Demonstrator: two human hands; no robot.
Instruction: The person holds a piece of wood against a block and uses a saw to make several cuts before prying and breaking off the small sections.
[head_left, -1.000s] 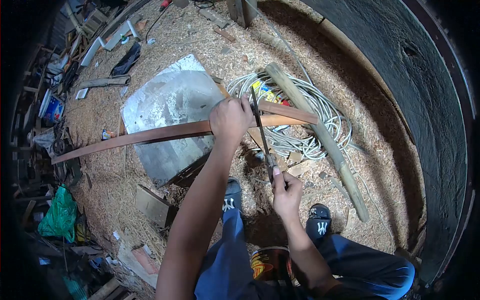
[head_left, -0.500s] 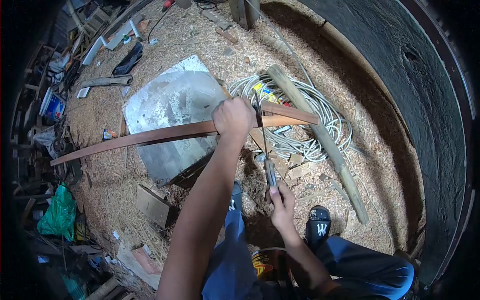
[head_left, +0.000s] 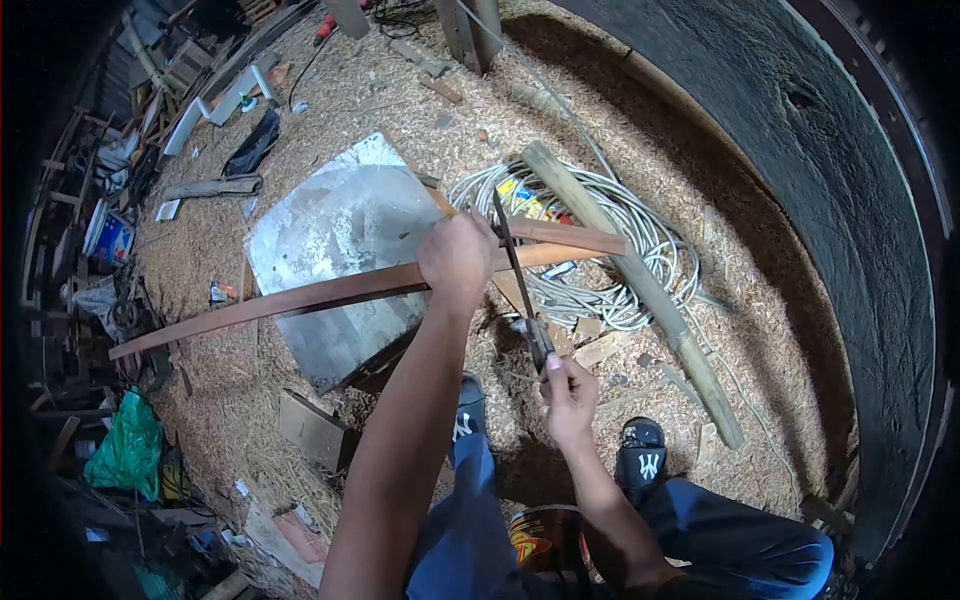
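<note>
A long, thin, reddish-brown curved wooden strip [head_left: 300, 296] runs from the lower left across to the right, held above the floor. My left hand [head_left: 457, 257] is closed around it near its right end. In my right hand [head_left: 567, 385] is the handle of a dark, narrow blade or file [head_left: 512, 265], whose far part lies across the strip right beside my left hand. My legs in blue trousers and black sandals are below.
Wood shavings cover the floor. A metal sheet [head_left: 335, 225] lies under the strip, with a coil of pale cable [head_left: 640, 250] and a thick pole [head_left: 630, 285] to the right. A dark curved wall [head_left: 830, 200] is at right. Clutter and a green bag [head_left: 128, 450] stand at left.
My right hand with the blade has slid back and forth along the strip's edge; the view has shifted slightly. My left hand keeps its grip.
</note>
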